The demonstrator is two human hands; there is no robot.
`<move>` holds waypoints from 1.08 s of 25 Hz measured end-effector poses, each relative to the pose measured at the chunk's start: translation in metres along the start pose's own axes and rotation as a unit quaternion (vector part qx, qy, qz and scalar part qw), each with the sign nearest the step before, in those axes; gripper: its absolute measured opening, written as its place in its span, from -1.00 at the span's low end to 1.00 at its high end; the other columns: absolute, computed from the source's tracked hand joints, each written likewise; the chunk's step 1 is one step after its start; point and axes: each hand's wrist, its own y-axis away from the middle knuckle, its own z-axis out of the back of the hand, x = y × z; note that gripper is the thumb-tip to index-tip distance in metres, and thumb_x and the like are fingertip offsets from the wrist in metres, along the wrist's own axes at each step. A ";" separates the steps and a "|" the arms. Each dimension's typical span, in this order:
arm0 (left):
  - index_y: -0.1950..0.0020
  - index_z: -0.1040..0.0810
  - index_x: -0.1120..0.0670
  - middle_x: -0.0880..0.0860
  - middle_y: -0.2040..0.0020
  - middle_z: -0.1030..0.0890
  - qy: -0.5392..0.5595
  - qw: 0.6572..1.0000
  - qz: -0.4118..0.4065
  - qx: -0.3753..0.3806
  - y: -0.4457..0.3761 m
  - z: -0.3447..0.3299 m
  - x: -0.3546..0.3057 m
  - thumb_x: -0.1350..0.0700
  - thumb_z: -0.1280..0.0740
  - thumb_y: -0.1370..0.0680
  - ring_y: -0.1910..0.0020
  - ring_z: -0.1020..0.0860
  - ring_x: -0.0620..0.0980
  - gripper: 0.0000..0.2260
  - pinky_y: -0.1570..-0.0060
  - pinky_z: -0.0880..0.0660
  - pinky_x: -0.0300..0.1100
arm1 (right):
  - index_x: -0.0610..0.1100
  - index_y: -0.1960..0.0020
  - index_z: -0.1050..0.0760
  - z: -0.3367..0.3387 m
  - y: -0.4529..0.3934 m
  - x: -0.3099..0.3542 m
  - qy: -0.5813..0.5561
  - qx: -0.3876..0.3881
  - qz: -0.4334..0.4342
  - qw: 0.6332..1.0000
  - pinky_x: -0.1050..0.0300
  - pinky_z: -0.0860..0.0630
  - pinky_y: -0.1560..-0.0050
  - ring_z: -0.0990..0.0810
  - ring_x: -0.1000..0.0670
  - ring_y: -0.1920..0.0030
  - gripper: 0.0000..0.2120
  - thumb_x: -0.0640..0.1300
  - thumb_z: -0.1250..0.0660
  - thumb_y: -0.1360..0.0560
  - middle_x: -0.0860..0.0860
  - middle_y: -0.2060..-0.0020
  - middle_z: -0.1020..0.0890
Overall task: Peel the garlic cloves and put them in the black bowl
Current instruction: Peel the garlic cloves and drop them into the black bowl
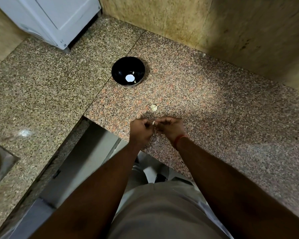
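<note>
Now both hands, left & right, pinch clove; garlic bulb betw. them & black bowl.

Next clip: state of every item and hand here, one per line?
black bowl: upright on the counter, a few pale bits inside
garlic clove: pinched between both hands
left hand: gripping the clove
right hand: gripping the clove
garlic piece: loose on the counter

Speckled granite counter, stained wall
</note>
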 end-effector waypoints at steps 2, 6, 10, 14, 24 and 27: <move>0.32 -0.64 0.18 0.06 0.43 -0.60 -0.007 1.000 -0.007 -0.007 0.001 0.001 0.000 0.22 -0.46 -0.48 0.48 -0.51 0.04 -0.83 0.41 -0.36 -0.33 | -0.23 0.05 -0.71 -0.001 0.002 0.001 0.027 -0.007 0.012 1.000 -0.05 -0.69 0.09 -0.66 -0.02 0.27 -0.92 -0.31 -0.53 -0.47 -0.11 0.19 -0.75; 0.36 -0.59 0.17 0.03 0.47 -0.52 -0.050 0.998 -0.036 0.001 0.000 0.000 0.002 0.18 -0.41 -0.46 0.54 -0.38 -0.06 -0.81 0.43 -0.23 -0.22 | -0.18 0.11 -0.71 0.001 0.003 -0.001 0.091 -0.012 0.069 0.993 -0.03 -0.71 0.12 -0.69 -0.04 0.26 -0.94 -0.31 -0.53 -0.47 -0.07 0.23 -0.74; 0.40 -0.53 0.10 -0.03 0.49 -0.44 -0.063 0.997 -0.045 0.002 -0.001 -0.002 0.003 0.19 -0.39 -0.42 0.54 -0.29 -0.23 -0.82 0.46 -0.16 -0.34 | -0.14 0.14 -0.71 0.005 0.001 -0.004 0.193 -0.012 0.154 0.969 0.17 -0.65 0.14 -0.67 0.12 0.27 -0.90 -0.32 -0.52 -0.46 0.05 0.27 -0.72; 0.41 -0.56 0.13 -0.02 0.52 -0.46 -0.046 0.998 -0.030 -0.009 -0.001 -0.006 0.006 0.24 -0.39 -0.42 0.56 -0.37 -0.09 -0.80 0.45 -0.25 -0.26 | -0.13 0.13 -0.71 0.007 0.000 -0.005 0.233 -0.002 0.198 0.952 0.32 -0.59 0.18 -0.60 0.25 0.32 -0.88 -0.33 -0.50 -0.47 0.11 0.30 -0.68; 0.49 -0.52 0.06 -0.06 0.60 -0.46 0.099 0.992 0.077 0.023 -0.002 -0.007 0.011 0.29 -0.37 -0.56 0.62 -0.35 -0.18 -0.59 0.47 -0.40 -0.25 | -0.29 0.08 -0.65 0.010 -0.006 -0.011 0.073 0.052 0.103 0.991 -0.09 -0.70 0.14 -0.67 -0.07 0.23 -0.95 -0.38 -0.42 -0.53 -0.22 0.18 -0.71; 0.48 -0.54 0.11 -0.08 0.60 -0.42 0.080 0.994 0.069 0.018 -0.004 -0.008 0.010 0.30 -0.36 -0.54 0.61 -0.34 -0.17 -0.62 0.45 -0.39 -0.25 | -0.33 0.07 -0.62 0.010 -0.007 -0.010 0.069 0.070 0.092 0.991 -0.02 -0.67 0.16 -0.66 -0.04 0.23 -0.95 -0.39 -0.39 -0.55 -0.20 0.19 -0.69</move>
